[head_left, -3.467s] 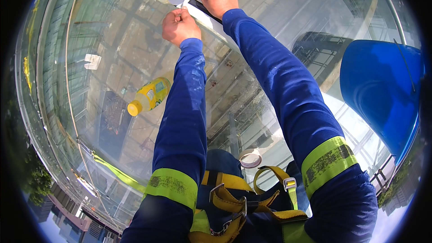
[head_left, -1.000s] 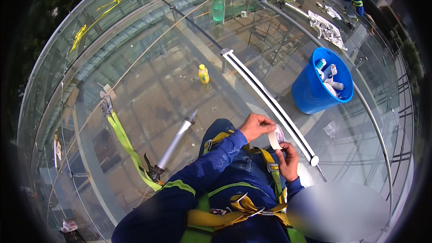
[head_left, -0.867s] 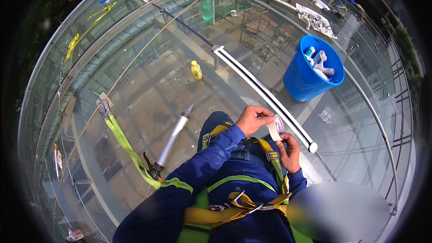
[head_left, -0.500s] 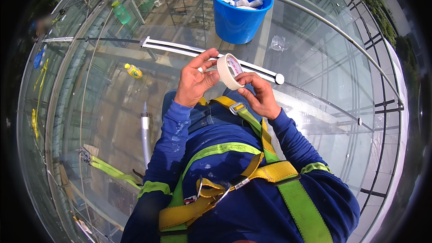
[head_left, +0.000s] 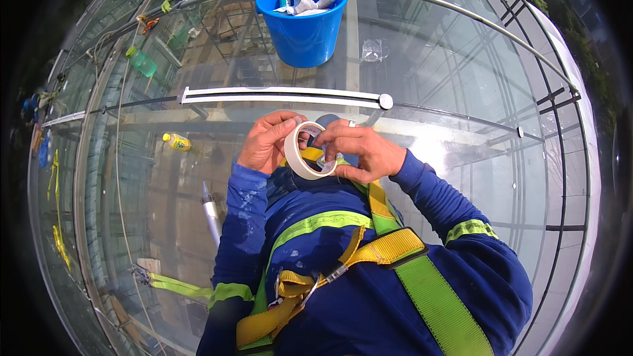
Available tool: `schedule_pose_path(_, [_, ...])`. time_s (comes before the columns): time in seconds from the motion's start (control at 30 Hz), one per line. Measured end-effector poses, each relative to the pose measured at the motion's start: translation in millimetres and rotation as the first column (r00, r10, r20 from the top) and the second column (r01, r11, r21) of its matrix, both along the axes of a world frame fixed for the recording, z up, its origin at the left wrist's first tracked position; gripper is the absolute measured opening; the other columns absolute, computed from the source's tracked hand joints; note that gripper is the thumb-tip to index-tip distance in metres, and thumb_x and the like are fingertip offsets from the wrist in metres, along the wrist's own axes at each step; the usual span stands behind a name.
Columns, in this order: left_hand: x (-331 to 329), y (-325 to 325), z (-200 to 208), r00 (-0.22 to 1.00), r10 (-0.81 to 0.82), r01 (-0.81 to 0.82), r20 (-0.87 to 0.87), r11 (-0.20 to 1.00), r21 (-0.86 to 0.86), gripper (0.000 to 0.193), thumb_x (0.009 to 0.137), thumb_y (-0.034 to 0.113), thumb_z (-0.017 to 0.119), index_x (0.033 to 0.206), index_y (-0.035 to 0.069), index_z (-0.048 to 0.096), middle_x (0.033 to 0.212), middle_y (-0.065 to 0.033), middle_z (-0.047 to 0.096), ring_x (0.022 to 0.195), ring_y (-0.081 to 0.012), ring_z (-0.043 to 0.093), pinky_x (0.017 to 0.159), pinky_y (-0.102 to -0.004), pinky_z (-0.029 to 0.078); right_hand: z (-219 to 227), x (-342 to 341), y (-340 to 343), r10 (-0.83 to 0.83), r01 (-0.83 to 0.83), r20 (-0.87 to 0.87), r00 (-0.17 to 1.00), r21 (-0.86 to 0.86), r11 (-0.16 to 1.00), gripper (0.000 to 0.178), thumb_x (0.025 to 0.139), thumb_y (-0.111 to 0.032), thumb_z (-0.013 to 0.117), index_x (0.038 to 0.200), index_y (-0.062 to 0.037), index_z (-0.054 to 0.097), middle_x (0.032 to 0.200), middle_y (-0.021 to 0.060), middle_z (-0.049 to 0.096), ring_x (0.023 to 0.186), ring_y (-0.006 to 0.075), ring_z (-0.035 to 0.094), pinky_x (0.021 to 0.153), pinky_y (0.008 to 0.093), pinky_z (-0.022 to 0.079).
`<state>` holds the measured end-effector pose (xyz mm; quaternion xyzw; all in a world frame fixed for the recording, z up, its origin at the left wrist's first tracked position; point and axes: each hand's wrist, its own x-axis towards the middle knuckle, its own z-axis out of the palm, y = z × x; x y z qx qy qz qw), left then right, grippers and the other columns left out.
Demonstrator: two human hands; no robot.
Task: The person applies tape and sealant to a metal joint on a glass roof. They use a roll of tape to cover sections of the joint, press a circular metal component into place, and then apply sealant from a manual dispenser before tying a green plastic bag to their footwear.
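In front of my waist I hold a roll of cream masking tape (head_left: 295, 153), its round opening tilted up toward me. My left hand (head_left: 269, 140) grips the far left rim between thumb and fingers. On the other side my right hand (head_left: 366, 149) is closed on the rim, with its fingers bent over the opening and the thumb below. Beyond the hands, two white strips (head_left: 264, 99) run along either side of a dark seam in the glass, ending at a round white disc (head_left: 386, 101).
A blue bucket (head_left: 302, 43) with crumpled wrappers stands ahead. A yellow bottle (head_left: 177, 142), a green bottle (head_left: 141, 61) and a silver tube with a nozzle (head_left: 211, 217) lie leftward. Clear plastic (head_left: 374, 51) lies right of the bucket. A metal rail (head_left: 455, 8) crosses behind. Other people work far left.
The tape roll has come lower and nearer my body and turned its opening upward. My right hand has moved higher over it; my left fingers have closed on the rim. The view has shifted right.
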<state>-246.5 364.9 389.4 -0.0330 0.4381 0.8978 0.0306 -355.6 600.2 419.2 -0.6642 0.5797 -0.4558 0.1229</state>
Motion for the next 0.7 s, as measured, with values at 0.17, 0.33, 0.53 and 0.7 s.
schedule_pose_path(0.17, [-0.8,0.4,-13.7,0.964,0.264,-0.265,-0.031,0.94,-0.217,0.013,0.1,0.011,0.06,0.105,-0.001,0.062,0.098,-0.01,0.068,0.087,-0.0179,0.068,0.078,-0.0301,0.057,-22.9,8.4,-8.4,-0.158,0.143,-0.069,0.985,-0.179,0.973,0.033,0.08,-0.032,0.082,0.083,-0.004,0.064,0.12,0.0152,0.063,0.12,0.038,0.054,0.099,0.0467,0.046])
schedule_pose_path(0.33, [-32.2,20.1,-13.6,0.94,0.302,-0.342,-0.161,0.849,-0.402,0.013,0.1,0.011,0.061,0.101,-0.002,0.062,0.093,-0.0076,0.069,0.081,-0.0132,0.065,0.074,-0.0259,0.053,-19.8,30.6,7.8,-0.263,0.316,0.417,0.87,-0.06,0.947,0.062,0.087,-0.03,0.074,0.138,-0.0071,0.048,0.099,0.0166,0.07,0.095,0.0389,0.067,0.083,0.0447,0.053])
schedule_pose_path(0.53, [-52.8,32.7,22.2,0.883,0.259,-0.461,-0.392,0.64,-0.615,0.01,0.098,0.007,0.063,0.099,-0.003,0.063,0.097,-0.0114,0.069,0.086,-0.0146,0.065,0.078,-0.0275,0.052,-42.7,21.5,19.9,-0.698,0.655,0.249,0.672,0.239,0.716,0.067,0.091,-0.033,0.069,0.147,-0.0105,0.04,0.083,0.0193,0.068,0.072,0.0362,0.067,0.066,0.0411,0.05])
schedule_pose_path(0.7, [-62.4,53.4,26.2,0.893,0.08,-0.348,-0.443,0.746,-0.568,0.038,0.091,0.005,0.073,0.123,0.001,0.053,0.119,-0.0178,0.065,0.102,-0.0202,0.064,0.09,-0.0307,0.05,-60.0,6.6,12.2,-0.702,0.691,0.384,0.6,0.194,0.697,0.043,0.095,-0.031,0.068,0.128,-0.005,0.058,0.078,0.0118,0.069,0.066,0.0194,0.067,0.062,0.0334,0.051])
